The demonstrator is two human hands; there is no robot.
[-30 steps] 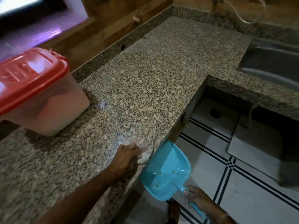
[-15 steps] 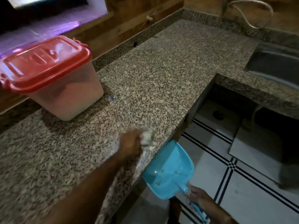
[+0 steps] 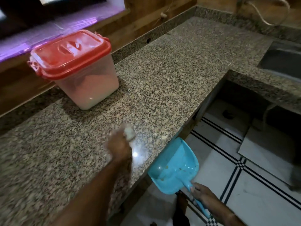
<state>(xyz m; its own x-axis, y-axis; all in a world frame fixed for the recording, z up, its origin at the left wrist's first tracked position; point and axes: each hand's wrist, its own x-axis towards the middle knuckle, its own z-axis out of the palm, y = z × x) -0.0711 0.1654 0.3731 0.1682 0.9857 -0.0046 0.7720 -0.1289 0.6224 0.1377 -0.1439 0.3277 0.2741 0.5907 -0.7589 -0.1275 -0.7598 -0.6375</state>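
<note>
My left hand (image 3: pixel 119 145) is blurred over the granite counter (image 3: pixel 171 74), a little back from its front edge, and grips a small pale cloth (image 3: pixel 129 132). My right hand (image 3: pixel 202 194) holds the handle of a light blue dustpan (image 3: pixel 175 167) just below and against the counter's front edge. A few crumbs lie in the pan.
A clear plastic tub with a red lid (image 3: pixel 76 67) stands at the back left of the counter. A steel sink (image 3: pixel 283 57) is set in the counter at the right. Below lies a white tiled floor (image 3: pixel 260 198) with black lines.
My left hand has drawn the cloth back from the counter's edge toward the middle of the counter. The dustpan stays below the edge. The view has swung left, bringing the tub into full view.
</note>
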